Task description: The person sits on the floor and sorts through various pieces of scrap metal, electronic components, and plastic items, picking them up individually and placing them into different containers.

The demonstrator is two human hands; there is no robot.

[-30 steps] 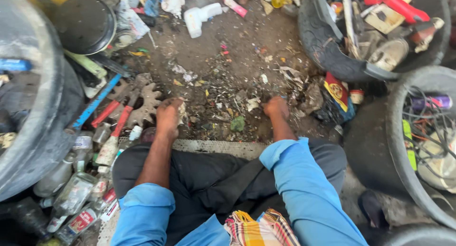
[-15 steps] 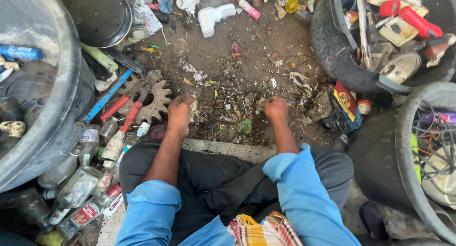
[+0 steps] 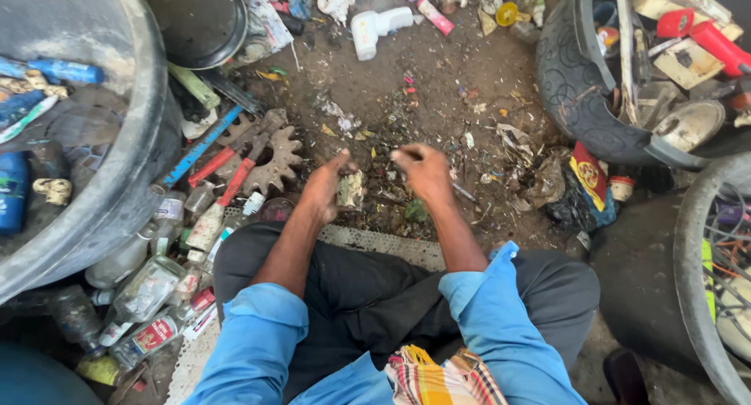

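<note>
Checked multicoloured cloth (image 3: 438, 378) across lap, rolled blue sleeves either side. Left hand (image 3: 325, 190) pinches small pale crumpled scrap (image 3: 350, 190), raised just above littered dirt ground (image 3: 438, 92). Right hand (image 3: 426, 170) beside it, fingers curled together, whether holding anything unclear. Left: rusty toothed metal gear (image 3: 278, 159), clear glass bottles (image 3: 149, 288). Beyond: white plastic spray bottle (image 3: 375, 26).
</note>
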